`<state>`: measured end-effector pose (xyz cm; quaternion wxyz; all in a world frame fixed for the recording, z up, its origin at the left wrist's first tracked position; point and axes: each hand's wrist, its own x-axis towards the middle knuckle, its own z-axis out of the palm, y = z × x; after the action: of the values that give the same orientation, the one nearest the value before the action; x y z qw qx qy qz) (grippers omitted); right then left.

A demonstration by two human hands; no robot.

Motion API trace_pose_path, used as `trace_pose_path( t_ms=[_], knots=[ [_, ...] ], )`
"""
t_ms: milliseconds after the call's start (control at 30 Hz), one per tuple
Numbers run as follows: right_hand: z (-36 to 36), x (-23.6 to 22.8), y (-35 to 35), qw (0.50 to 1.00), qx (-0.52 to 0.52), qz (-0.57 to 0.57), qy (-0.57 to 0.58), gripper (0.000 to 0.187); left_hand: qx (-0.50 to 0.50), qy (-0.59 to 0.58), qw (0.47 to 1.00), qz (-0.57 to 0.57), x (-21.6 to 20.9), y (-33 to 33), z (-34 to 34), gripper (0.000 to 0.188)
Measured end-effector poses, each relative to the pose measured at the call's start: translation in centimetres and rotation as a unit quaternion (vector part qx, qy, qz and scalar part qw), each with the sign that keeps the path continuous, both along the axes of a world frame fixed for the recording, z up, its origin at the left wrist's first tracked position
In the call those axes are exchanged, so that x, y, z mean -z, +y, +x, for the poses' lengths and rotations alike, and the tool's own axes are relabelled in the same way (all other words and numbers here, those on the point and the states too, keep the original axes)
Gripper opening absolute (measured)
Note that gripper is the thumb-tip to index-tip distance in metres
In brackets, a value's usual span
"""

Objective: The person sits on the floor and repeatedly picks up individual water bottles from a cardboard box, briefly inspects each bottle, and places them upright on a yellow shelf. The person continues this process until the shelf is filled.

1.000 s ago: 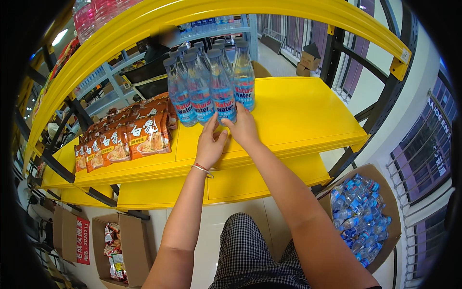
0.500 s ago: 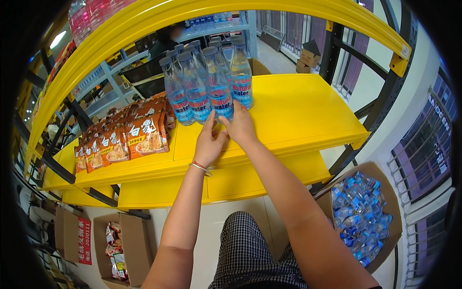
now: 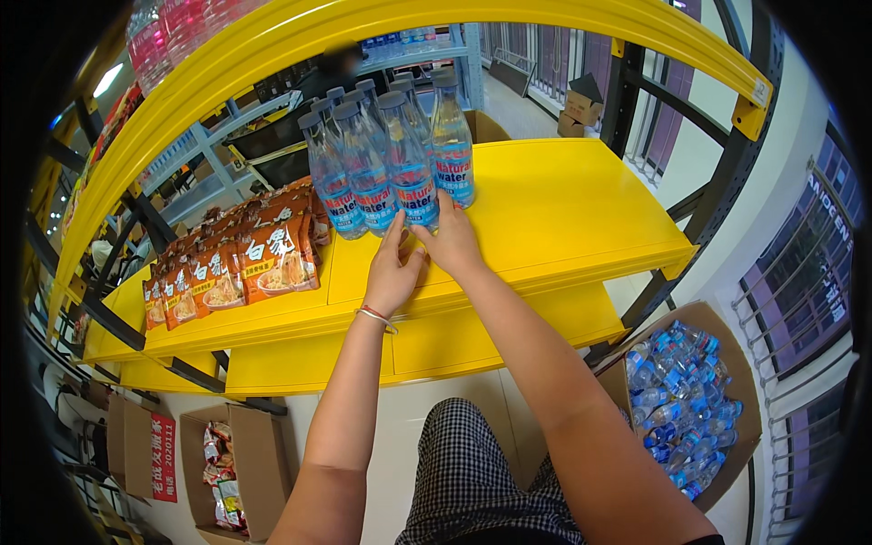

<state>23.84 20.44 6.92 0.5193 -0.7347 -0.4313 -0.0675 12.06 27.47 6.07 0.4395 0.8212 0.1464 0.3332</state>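
Several clear water bottles with grey caps and blue labels stand upright in tight rows on the yellow shelf. My right hand is at the base of the front bottle, thumb at its front and forefinger along its right side. The fingertips of my left hand touch the lower left of this same bottle, with the fingers stretched and the thumb apart. To the left, orange-brown noodle packets lean in rows on the shelf.
An open carton of small water bottles stands on the floor at right, a carton of snack packets at lower left. A yellow upper beam arches overhead; black uprights flank the shelf. A person is behind the bottles.
Both hands stay at the front bottle with hardly any movement. The bottle tops sit very slightly further left in the picture, and the view has shifted a little.
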Motion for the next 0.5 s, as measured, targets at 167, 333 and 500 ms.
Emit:
trace_pose_path(
  t_ms=[167,333,500],
  knots=[
    [0.1,0.5,-0.3,1.0,0.005,0.008,-0.002,0.073,-0.027,-0.01,1.0,0.005,-0.3,-0.8,0.3,0.058],
    [-0.9,-0.3,-1.5,1.0,0.015,-0.002,-0.019,0.073,-0.069,-0.046,0.996,0.027,-0.3,-0.7,-0.1,0.051],
    [-3.0,1.0,-4.9,0.998,0.001,0.017,-0.064,0.068,-0.098,-0.075,0.99,0.071,-0.2,0.0,0.0,0.045]
  ],
)
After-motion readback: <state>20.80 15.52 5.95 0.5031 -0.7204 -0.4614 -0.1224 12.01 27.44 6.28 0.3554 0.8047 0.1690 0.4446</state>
